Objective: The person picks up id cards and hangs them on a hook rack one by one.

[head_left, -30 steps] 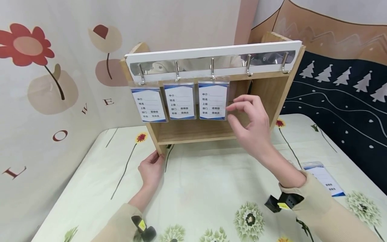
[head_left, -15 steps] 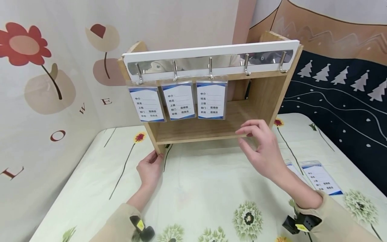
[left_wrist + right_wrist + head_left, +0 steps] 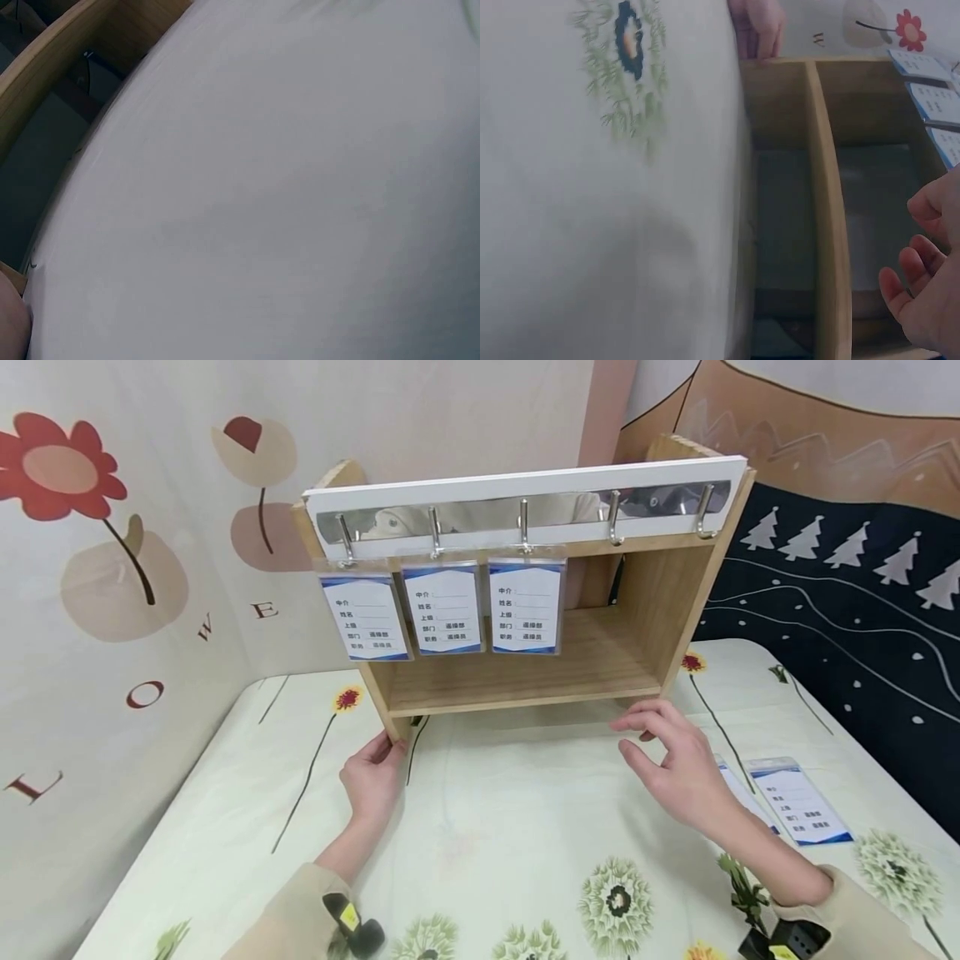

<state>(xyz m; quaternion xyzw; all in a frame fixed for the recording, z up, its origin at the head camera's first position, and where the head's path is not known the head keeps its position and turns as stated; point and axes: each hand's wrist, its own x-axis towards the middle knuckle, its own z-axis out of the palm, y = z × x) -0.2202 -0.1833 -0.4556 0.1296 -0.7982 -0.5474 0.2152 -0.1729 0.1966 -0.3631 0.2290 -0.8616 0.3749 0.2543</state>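
Three badge cards in clear sleeves, the left badge [image 3: 367,617], the middle badge [image 3: 444,608] and the right badge [image 3: 525,607], hang from hooks on the wooden rack [image 3: 525,693]. My left hand [image 3: 372,783] pinches the lower left leg of the rack between thumb and fingers. Below the rack's right side, my right hand [image 3: 671,764] is held in the air with loosely bent fingers and nothing in them. Two more badges lie on the table to its right: a fully visible badge [image 3: 802,802] and another badge [image 3: 742,789] partly hidden behind the right forearm.
A white rail with a mirror-like strip [image 3: 480,518] spans the rack's top and carries several metal hooks; the two right hooks [image 3: 615,518] bear no badge. A flower-patterned cloth [image 3: 495,827] covers the table. Printed curtains [image 3: 840,610] stand behind and at both sides.
My right hand has moved from beside the right hanging badge, down and to the right, away from the rack's front. The left hand stays on the leg. The table badges are less covered.
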